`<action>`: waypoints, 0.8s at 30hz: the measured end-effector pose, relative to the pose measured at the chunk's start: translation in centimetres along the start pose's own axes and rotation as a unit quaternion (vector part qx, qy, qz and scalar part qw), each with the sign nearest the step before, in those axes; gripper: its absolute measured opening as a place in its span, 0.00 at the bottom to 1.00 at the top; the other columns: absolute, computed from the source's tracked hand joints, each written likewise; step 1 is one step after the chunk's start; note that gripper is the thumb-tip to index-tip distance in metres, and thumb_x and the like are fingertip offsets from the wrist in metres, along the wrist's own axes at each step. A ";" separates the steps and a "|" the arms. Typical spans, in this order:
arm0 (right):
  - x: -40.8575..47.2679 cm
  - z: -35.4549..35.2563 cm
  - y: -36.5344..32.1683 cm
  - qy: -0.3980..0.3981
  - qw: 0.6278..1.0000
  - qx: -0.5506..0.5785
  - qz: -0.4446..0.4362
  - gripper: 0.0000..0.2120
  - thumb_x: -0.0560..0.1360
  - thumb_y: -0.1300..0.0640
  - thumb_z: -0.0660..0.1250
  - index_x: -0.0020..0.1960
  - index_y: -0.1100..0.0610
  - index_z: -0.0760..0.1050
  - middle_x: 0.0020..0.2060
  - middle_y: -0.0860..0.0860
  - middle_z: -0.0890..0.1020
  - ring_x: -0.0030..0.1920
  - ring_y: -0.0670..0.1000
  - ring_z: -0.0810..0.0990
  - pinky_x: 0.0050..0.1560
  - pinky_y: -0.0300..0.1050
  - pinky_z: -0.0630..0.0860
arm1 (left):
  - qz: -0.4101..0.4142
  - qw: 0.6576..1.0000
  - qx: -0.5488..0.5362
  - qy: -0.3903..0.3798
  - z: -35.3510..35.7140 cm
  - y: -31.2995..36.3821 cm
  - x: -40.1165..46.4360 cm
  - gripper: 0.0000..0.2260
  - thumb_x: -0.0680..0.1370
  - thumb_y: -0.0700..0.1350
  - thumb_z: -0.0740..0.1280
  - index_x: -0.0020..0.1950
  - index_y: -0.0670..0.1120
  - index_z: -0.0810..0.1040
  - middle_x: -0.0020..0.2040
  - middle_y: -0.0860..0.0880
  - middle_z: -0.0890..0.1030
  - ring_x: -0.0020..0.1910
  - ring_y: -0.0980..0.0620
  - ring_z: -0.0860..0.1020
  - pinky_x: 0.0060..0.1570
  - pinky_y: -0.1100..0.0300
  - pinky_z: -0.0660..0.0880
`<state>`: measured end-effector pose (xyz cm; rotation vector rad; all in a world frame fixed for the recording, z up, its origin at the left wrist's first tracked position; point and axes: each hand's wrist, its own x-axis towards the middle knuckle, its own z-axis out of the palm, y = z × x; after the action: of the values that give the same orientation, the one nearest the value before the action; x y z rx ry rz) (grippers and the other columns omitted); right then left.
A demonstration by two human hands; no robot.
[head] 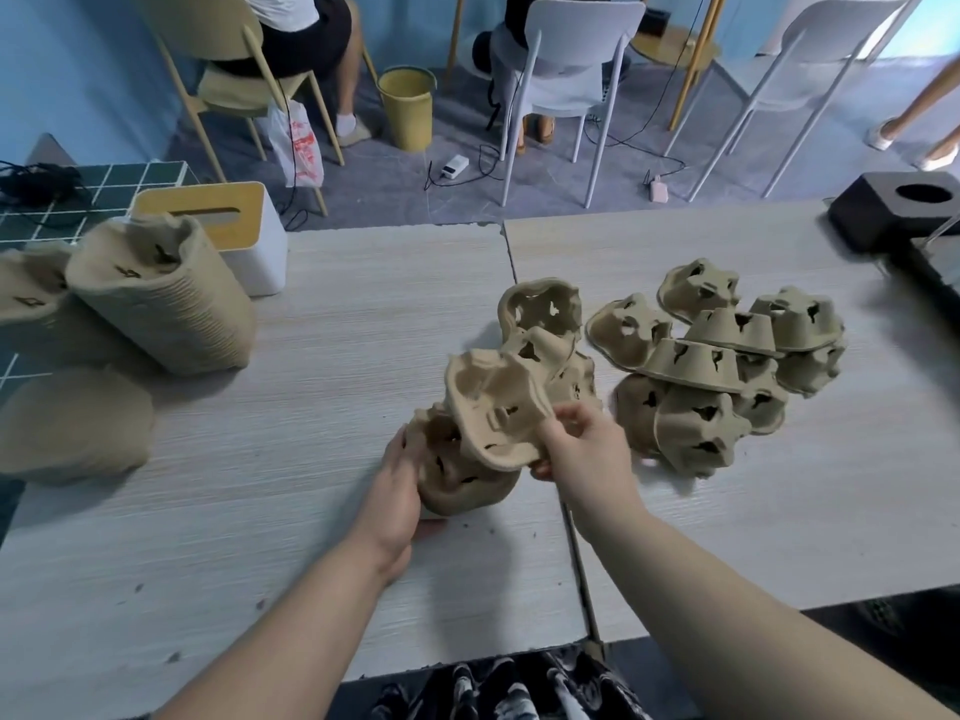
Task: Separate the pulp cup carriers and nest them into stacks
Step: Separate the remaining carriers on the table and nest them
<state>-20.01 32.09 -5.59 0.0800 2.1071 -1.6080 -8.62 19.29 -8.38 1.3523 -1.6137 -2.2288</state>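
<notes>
**Head view: one carrier lifted over a small stack**

Head view looks down on a pale wooden table (291, 407). The right hand (582, 449) pinches the near rim of a single pulp carrier (493, 407), thumb underneath and fingers curled over the top edge, and holds it tilted just above a short stack (462, 470). The left hand (402, 485) wraps the left side of that stack, pressing it to the table. The two hands sit close together, each clamped on its own piece.

To the right lies a loose pile of carriers (722, 361), mostly upside down and overlapping. A few more (545, 324) lean just beyond the held one. At far left, a tall nested stack (166, 298) lies on its side in front of a white tissue box (244, 236), with other stacks beside it.

Moulded pulp like this is probably very light and fairly stiff, with a rough surface that grips skin well but also clings to its neighbours when nested. The thin rims and the cut-outs look likely to tear or crush under a hard squeeze. The outer rim, or a thick corner between cup wells, seems the best place to take hold, with the stack steadied while pieces go on or come apart.
</notes>
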 end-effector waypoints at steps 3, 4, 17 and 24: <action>-0.5 1.0 1.0 -0.013 0.999 -0.031 0.014 0.02 0.73 0.62 0.66 0.41 0.60 0.76 0.32 0.54 0.79 0.27 0.50 0.76 0.33 0.48 0.80 | -0.015 0.999 -0.030 0.007 -0.2 0.0 -0.4 0.21 0.80 0.65 0.52 0.58 0.57 0.79 0.57 0.53 0.82 0.58 0.50 0.78 0.47 0.49 0.75; -0.6 1.1 1.4 -0.017 0.999 -0.048 0.011 0.03 0.72 0.61 0.66 0.41 0.60 0.75 0.32 0.55 0.79 0.27 0.50 0.77 0.34 0.49 0.81 | -0.018 0.999 -0.040 0.007 -0.2 0.0 -0.5 0.21 0.81 0.64 0.51 0.54 0.58 0.81 0.55 0.53 0.83 0.58 0.50 0.78 0.47 0.49 0.74; 0.6 -0.6 3.1 -0.034 0.960 -0.271 -0.063 0.09 0.71 0.47 0.70 0.41 0.52 0.76 0.35 0.44 0.79 0.38 0.44 0.76 0.36 0.36 0.69 | 0.047 0.998 0.032 -0.039 0.4 -0.8 -0.1 0.31 0.78 0.35 0.67 0.76 0.55 0.62 0.62 0.56 0.77 0.57 0.58 0.78 0.57 0.53 0.77; 4.4 -2.4 1.6 0.087 0.956 -0.267 -0.085 0.22 0.70 0.47 0.72 0.60 0.55 0.72 0.56 0.52 0.74 0.54 0.51 0.74 0.51 0.42 0.67 | 0.034 0.999 0.030 -0.026 0.2 -0.9 0.6 0.35 0.77 0.35 0.70 0.78 0.55 0.59 0.68 0.52 0.73 0.62 0.51 0.76 0.59 0.48 0.77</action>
<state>-24.16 33.78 -8.32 -0.1503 2.6776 -1.0921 -8.79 19.52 -9.44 1.2438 -1.7293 -2.2116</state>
